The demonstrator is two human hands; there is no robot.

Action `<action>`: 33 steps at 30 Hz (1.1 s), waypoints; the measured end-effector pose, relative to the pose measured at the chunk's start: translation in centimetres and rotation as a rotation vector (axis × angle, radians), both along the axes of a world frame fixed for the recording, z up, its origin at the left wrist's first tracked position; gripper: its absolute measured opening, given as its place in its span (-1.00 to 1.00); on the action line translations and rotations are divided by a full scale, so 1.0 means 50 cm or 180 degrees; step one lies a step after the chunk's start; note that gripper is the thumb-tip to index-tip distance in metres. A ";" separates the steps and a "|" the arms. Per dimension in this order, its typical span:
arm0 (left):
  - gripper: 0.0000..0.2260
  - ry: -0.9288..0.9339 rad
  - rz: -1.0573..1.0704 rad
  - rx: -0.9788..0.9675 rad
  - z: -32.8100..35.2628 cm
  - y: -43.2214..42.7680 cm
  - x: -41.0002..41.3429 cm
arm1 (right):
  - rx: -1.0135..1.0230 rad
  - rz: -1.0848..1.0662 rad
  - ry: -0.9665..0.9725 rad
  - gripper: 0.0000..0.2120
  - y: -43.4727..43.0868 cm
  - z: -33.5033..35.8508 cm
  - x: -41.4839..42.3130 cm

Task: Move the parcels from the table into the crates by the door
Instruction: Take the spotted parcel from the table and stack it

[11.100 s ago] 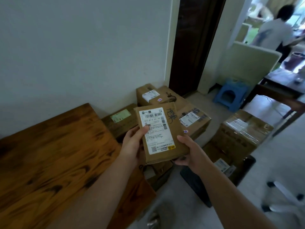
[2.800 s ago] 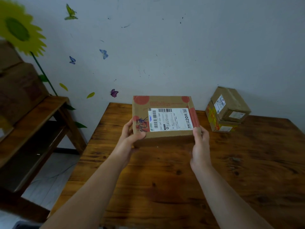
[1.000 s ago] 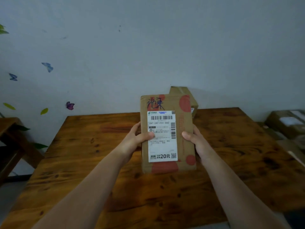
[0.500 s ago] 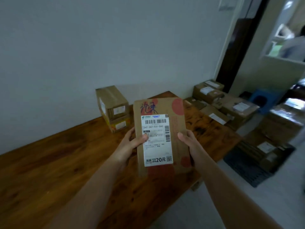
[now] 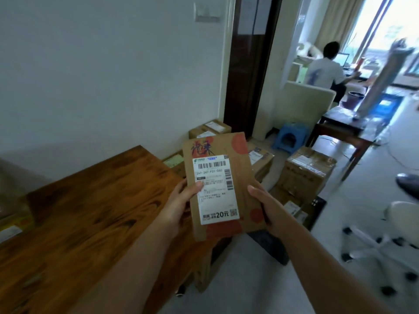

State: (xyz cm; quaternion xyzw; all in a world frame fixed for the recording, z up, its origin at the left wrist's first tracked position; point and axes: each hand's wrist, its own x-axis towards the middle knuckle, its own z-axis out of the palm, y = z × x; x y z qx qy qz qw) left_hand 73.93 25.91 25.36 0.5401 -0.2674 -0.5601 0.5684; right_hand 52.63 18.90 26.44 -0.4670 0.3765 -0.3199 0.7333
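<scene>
Both hands on the flat parcel [image 5: 238,177]. L hand [image 5: 179,205] grips its left edge, thumb across the white label [image 5: 215,189]. R hand [image 5: 269,207] grips the right edge, thumb on the front. Parcel's held up in the air, label facing cam, at the table [image 5: 90,211]'s right edge. Beyond it, cardboard boxes [image 5: 308,173] sit piled on the floor nr the dark door [image 5: 247,64].
</scene>
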 end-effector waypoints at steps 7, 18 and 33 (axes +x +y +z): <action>-0.06 0.0057 -0.0064 0.0182 -0.034 -0.218 -0.080 | 0.0204 -0.0276 0.0219 -0.18 -0.201 -0.039 -0.077; -0.17 0.0154 -0.0007 0.0325 -0.070 -0.636 -0.080 | 0.0323 0.0011 0.0313 -0.25 -0.636 -0.070 -0.055; -0.59 -0.0214 0.0654 0.0926 -0.104 -1.065 -0.033 | 0.0484 0.0250 0.0504 -0.78 -1.190 -0.103 0.013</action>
